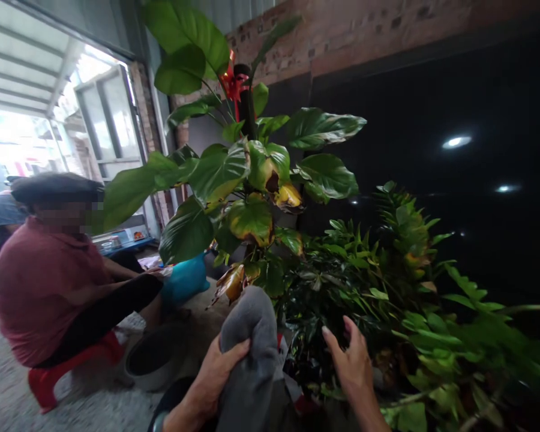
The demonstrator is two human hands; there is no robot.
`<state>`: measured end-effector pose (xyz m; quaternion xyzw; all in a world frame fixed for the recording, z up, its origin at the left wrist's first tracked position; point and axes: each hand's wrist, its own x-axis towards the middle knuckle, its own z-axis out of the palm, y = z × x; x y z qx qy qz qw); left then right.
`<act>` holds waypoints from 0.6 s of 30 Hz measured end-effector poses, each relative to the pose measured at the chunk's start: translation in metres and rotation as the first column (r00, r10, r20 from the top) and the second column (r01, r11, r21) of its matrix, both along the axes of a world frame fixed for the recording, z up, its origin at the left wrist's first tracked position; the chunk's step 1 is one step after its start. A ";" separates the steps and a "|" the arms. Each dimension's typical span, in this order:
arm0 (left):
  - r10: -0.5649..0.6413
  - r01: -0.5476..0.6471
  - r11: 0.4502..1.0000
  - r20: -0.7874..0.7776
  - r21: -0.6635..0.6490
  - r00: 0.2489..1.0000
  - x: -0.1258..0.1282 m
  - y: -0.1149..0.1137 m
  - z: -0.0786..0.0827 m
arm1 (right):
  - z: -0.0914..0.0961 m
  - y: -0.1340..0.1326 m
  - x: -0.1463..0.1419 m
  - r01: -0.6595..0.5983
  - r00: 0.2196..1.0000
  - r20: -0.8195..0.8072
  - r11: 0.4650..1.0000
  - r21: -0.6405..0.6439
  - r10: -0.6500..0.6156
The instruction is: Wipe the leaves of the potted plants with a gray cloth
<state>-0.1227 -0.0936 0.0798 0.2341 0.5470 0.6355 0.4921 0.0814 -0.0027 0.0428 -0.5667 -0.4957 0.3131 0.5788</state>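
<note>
The tall plant point(220, 171) stands at the middle of the view, with a red bow point(234, 84) near the top of its dark pole. Directly in front of its lower leaves is the gray cloth point(252, 348), rising to a rounded, folded top; what fills it cannot be told. The left hand point(220, 366) is clamped on the near side of this cloth, thumb laid across it. The right hand point(348, 354), to the right of the tall plant's base, holds nothing, thumb and fingers spread apart before the low green plants point(364, 264). The two hands are well apart.

Left of the tall plant's base, on the floor point(90, 396), stands a gray bucket point(147, 383); its inside is dark, so its contents cannot be made out. Just left of the plant's lower leaves sits a bulging blue bag point(186, 282), its filling hidden. Farther left of the plant, a person in a red shirt point(49, 282) sits on a red stool point(45, 384). Behind the bag, left of the plant, a blue table point(137, 244) carries small items too blurred to name.
</note>
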 end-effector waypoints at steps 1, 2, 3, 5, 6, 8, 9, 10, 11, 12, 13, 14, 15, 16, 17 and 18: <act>0.015 -0.011 0.998 -0.073 0.056 0.997 -0.005 0.007 0.015 | -0.004 0.006 -0.001 -0.029 0.998 -0.054 0.998 -0.063 0.026; 0.034 -0.018 0.994 -0.145 0.111 0.989 -0.010 0.017 0.031 | -0.010 0.009 -0.004 -0.109 0.988 -0.127 0.986 -0.125 0.093; 0.056 -0.022 0.987 -0.207 0.161 0.977 -0.015 0.028 0.048 | -0.016 0.010 -0.009 -0.207 0.963 -0.208 0.964 -0.167 0.171; 0.103 -0.026 0.968 -0.300 0.248 0.948 -0.023 0.055 0.075 | -0.027 0.007 -0.020 -0.356 0.896 -0.346 0.915 -0.189 0.277; 0.124 -0.025 0.958 -0.332 0.287 0.935 -0.026 0.069 0.083 | -0.030 0.005 -0.024 -0.390 0.870 -0.395 0.902 -0.184 0.295; 0.151 -0.024 0.949 -0.389 0.313 0.909 -0.032 0.092 0.084 | -0.033 0.001 -0.027 -0.413 0.828 -0.479 0.894 -0.172 0.291; 0.153 -0.025 0.956 -0.423 0.292 0.893 -0.034 0.098 0.076 | -0.033 0.000 -0.027 -0.426 0.804 -0.522 0.888 -0.174 0.284; 0.133 -0.019 0.970 -0.462 0.244 0.877 -0.035 0.101 0.064 | -0.034 0.000 -0.026 -0.450 0.779 -0.559 0.874 -0.182 0.284; 0.083 0.006 0.985 -0.499 0.174 0.863 -0.036 0.098 0.050 | -0.035 0.000 -0.023 -0.481 0.756 -0.586 0.855 -0.193 0.292; 0.008 0.050 0.994 -0.522 0.097 0.853 -0.036 0.090 0.035 | -0.036 0.000 -0.021 -0.507 0.738 -0.603 0.838 -0.201 0.302; -0.110 0.144 0.989 -0.523 0.026 0.845 -0.036 0.079 0.021 | -0.038 0.000 -0.018 -0.531 0.727 -0.612 0.821 -0.210 0.313; -0.244 0.270 0.963 -0.507 -0.023 0.827 -0.037 0.066 0.012 | -0.041 0.000 -0.016 -0.552 0.717 -0.618 0.804 -0.221 0.322; -0.341 0.357 0.932 -0.470 -0.057 0.814 -0.038 0.053 0.008 | -0.043 0.000 -0.013 -0.571 0.705 -0.628 0.789 -0.225 0.331; -0.388 0.406 0.912 -0.444 -0.059 0.807 -0.039 0.043 0.010 | -0.045 0.000 -0.011 -0.587 0.689 -0.641 0.779 -0.221 0.338; -0.388 0.416 0.909 -0.436 -0.034 0.812 -0.041 0.036 0.017 | -0.046 0.000 -0.010 -0.596 0.675 -0.656 0.774 -0.216 0.337; -0.339 0.381 0.924 -0.443 0.007 0.830 -0.043 0.034 0.029 | -0.047 0.000 -0.009 -0.601 0.663 -0.670 0.771 -0.211 0.334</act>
